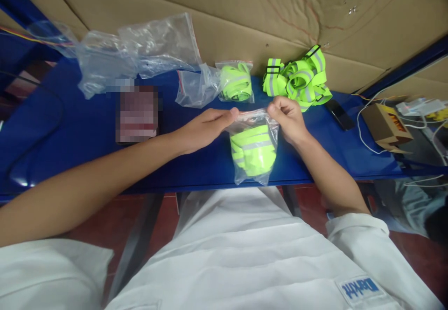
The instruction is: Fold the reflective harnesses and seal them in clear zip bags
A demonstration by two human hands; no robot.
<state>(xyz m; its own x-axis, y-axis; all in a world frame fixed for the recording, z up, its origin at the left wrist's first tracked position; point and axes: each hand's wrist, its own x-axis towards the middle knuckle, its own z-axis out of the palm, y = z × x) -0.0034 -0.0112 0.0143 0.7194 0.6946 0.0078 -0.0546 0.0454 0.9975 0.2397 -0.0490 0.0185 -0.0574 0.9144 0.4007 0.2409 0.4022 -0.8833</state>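
My left hand (210, 126) and my right hand (290, 118) pinch the two top corners of a clear zip bag (249, 119). Inside the bag lies a rolled neon-yellow reflective strap (255, 151) with silver stripes. The bag hangs near the front edge of the blue table. Beyond it stands another bagged reflective strap (236, 82). Behind my right hand is a loose heap of reflective straps (303, 79) with black buckles.
Empty clear plastic bags (157, 44) lie along the cardboard-covered back wall (224, 16). A blurred-out box-like item (137, 114) sits at left on the blue table (84, 123). On the right are a black phone (339, 114), an open carton (387, 126) and white cables (360, 128).
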